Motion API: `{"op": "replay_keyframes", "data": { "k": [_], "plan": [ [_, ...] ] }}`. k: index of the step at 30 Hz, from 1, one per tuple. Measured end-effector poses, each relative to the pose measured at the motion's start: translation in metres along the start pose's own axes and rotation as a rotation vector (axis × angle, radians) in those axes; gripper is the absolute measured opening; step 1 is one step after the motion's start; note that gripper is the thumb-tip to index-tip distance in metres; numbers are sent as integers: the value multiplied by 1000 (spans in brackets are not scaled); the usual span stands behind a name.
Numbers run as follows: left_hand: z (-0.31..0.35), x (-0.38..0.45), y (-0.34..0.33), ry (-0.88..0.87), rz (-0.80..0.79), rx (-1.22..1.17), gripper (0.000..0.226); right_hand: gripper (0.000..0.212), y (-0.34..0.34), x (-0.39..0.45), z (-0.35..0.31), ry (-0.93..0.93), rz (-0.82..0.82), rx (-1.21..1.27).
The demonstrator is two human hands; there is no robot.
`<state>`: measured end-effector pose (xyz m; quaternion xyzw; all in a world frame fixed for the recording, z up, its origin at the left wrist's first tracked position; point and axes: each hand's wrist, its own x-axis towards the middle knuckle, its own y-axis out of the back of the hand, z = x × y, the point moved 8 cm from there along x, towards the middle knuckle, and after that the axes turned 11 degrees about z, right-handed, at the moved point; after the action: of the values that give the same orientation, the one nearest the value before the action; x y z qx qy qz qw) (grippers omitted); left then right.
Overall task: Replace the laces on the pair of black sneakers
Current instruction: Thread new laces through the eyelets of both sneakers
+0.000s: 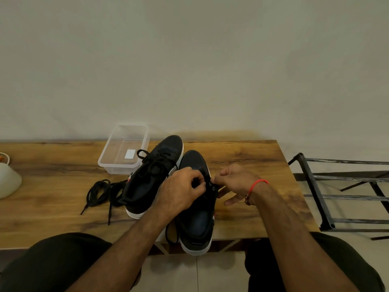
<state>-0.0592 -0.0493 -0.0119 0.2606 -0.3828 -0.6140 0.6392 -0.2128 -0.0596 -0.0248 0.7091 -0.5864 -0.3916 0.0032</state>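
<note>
Wood-grain table (242, 157) against plain pale wall; tiled floor below. Two black sneakers side by side at centre: left sneaker (151, 175) laced; right sneaker (197, 220) with heel past near table edge, lace end (168, 234) hanging off. Left hand (181, 190) curled, pinching lace at right sneaker's eyelets; right hand (233, 182) pinching at eyelet flap, red wristband. Loose black laces (101, 192) left of sneakers. Clear plastic container (124, 148) behind. White object (8, 180) far left. Metal rack (336, 192) beyond right table edge.
</note>
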Motion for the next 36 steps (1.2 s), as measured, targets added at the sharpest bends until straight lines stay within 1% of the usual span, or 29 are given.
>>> {"op": "replay_keyframes", "data": {
  "k": [3,8,13,19,26,30,33,36],
  "plan": [
    [1,0,0,-17,-11,31,15,19,0,-1,-1,14,-2,-12],
    [2,-1,1,-32,14,63,17,21,1,-4,-4,24,2,-25],
    [-6,-1,-2,44,3,-29,14,18,1,-5,-2,24,11,-34],
    [-11,1,-5,68,-15,-101,11,16,2,-3,-3,32,6,-57],
    [-9,0,-8,57,-31,-10,16,13,1,-1,-5,43,-23,-91],
    [-5,-3,-6,46,8,-21,18,11,2,-2,-4,69,-41,-123],
    [-2,-4,-5,39,25,-25,18,8,0,0,1,34,-19,-106],
    [-5,-4,-4,47,-10,-35,18,6,1,1,3,-1,39,-23]
  ]
}}
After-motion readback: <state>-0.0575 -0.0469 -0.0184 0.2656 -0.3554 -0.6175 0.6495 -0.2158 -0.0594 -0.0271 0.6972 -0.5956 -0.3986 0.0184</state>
